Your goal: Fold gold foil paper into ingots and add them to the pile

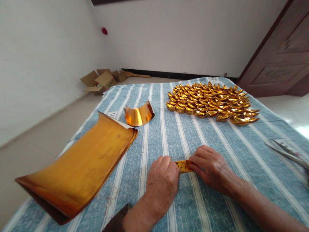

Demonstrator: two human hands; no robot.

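Note:
My left hand (163,182) and my right hand (210,169) both press down on a small folded strip of gold foil paper (184,165) lying on the blue striped cloth (169,135). Only the middle of the strip shows between the hands; its ends are hidden under the fingers. A big curled stack of gold foil sheets (77,169) lies to the left of my left hand. A smaller curved gold sheet (139,115) stands behind that stack. Many folded gold paper ingots (212,103) are laid in rows at the far right of the cloth.
A flat metallic object, perhaps scissors (287,151), lies at the right edge of the cloth. Open cardboard boxes (101,82) sit on the floor by the white wall at the back left. A dark wooden door (280,54) stands at the back right.

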